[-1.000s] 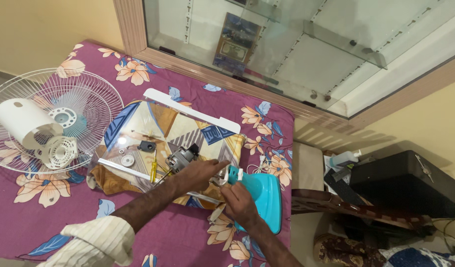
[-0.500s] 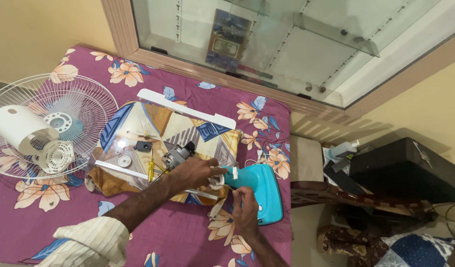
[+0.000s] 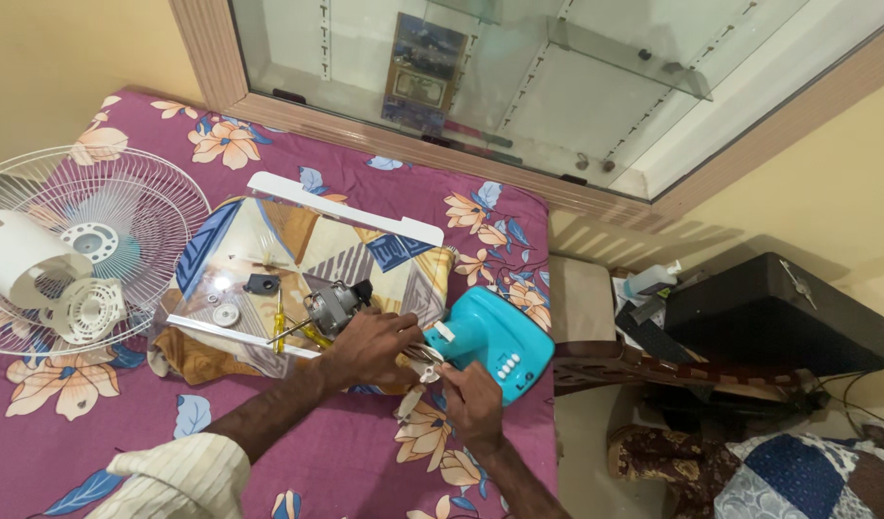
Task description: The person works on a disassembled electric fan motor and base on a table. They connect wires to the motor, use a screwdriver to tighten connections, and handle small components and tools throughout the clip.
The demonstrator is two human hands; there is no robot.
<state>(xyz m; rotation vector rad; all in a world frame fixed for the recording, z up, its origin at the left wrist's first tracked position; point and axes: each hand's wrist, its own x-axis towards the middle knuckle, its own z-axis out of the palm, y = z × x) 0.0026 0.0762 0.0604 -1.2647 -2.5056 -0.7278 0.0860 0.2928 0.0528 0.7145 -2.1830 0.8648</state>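
Left hand [image 3: 370,348] clutched the fan motor [image 3: 338,306]; right hand [image 3: 469,402] curled around the turquoise fan base [image 3: 495,341] over the floral bedspread [image 3: 356,461].

One teal fan base [image 3: 495,342], one grey motor [image 3: 338,306], one wire fan guard [image 3: 106,240], one white motor cover [image 3: 19,255], two yellow-handled screwdrivers [image 3: 281,327], one black case [image 3: 773,317], two hands [image 3: 370,346].

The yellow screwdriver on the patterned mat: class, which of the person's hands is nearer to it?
Left. The left hand lies just right of the screwdriver; the right hand is farther right, below the teal base.
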